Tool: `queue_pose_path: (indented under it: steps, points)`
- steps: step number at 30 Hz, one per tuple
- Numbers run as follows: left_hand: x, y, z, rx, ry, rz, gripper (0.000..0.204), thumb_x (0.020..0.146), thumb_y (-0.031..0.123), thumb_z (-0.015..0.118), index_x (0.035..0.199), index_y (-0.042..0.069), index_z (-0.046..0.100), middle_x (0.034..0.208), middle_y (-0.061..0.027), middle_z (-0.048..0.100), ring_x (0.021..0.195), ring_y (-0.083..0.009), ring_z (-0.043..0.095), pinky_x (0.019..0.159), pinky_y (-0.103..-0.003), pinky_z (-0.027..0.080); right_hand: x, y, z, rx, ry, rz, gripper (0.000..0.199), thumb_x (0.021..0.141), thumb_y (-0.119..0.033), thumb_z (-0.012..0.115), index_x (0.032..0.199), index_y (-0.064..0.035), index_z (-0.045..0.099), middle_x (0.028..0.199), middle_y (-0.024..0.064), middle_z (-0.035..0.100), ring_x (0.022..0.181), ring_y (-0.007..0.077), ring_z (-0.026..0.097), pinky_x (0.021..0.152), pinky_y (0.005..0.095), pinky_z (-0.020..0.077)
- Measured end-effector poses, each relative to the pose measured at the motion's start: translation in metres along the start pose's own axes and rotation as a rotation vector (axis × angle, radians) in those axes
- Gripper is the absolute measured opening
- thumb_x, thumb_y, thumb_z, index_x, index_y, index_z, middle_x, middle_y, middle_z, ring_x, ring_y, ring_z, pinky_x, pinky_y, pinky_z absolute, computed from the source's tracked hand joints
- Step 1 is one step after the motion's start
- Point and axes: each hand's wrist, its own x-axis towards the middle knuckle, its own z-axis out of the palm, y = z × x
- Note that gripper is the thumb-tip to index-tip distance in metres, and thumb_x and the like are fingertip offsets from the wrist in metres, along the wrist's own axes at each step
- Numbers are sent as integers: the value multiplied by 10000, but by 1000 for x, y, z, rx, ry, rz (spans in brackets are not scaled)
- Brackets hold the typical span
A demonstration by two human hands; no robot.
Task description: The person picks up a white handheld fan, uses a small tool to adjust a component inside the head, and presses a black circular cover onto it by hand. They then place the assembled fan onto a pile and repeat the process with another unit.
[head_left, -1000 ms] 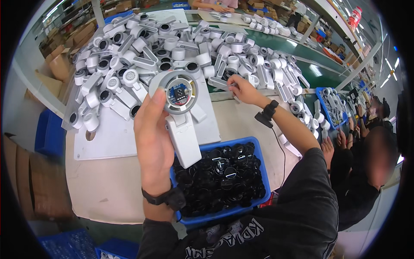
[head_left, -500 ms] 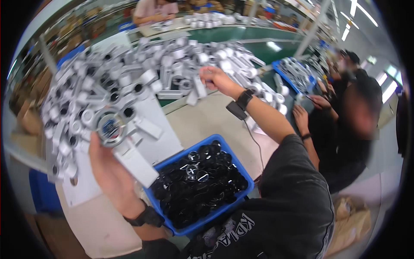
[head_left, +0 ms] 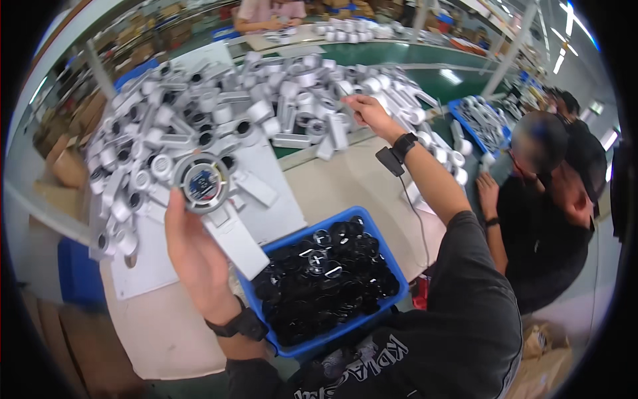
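Left hand [head_left: 193, 256] grips white housing [head_left: 212, 213]; right hand [head_left: 364, 110] closed on piled housings [head_left: 199, 120], beige table [head_left: 345, 183].

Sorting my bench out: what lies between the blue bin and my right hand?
In the head view, bare beige tabletop lies between the blue bin and the right hand.

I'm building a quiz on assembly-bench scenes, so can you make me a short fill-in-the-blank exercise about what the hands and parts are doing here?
1. The left hand holds up a white handheld housing whose round head shows a ____ circuit board.
2. The right hand reaches into the pile of ____ housings.
3. The small black round parts lie in a ____ bin.

Missing words: blue; white; blue
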Motion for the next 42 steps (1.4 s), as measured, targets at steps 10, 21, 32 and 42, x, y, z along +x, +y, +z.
queue_pose_path:
  steps: [10,21,32,42]
  points:
    - [4,13,-15,25,34,16,494,1003,348,486,1332,-21,484,1243,-153,604,1102,-299,623,773,-360,553,111,40,129,-1279,249,-200,351,763,-302,687,885,26,704,907,248,695,855,388,684,789,431,543]
    - [6,14,-17,-35,-35,18,490,997,295,490,1336,-59,503,1193,-125,633,1032,-187,632,848,-337,519,118,31,130,-830,357,-513,252,862,-226,651,950,10,666,814,175,702,786,290,693,701,381,533]
    - [3,9,-6,32,-25,27,442,1014,328,458,1296,-6,524,1203,-106,629,1034,-215,637,758,-342,540,55,-194,64,230,232,-517,226,951,-255,634,1101,-86,635,986,2,671,503,61,338,485,215,317]
    - [-5,13,2,50,-26,41,459,1009,330,474,1327,0,500,1272,-129,600,1065,-253,633,767,-356,544,39,-226,157,305,-202,-489,209,942,-174,647,1124,-72,630,1082,-4,685,515,32,328,502,203,311]
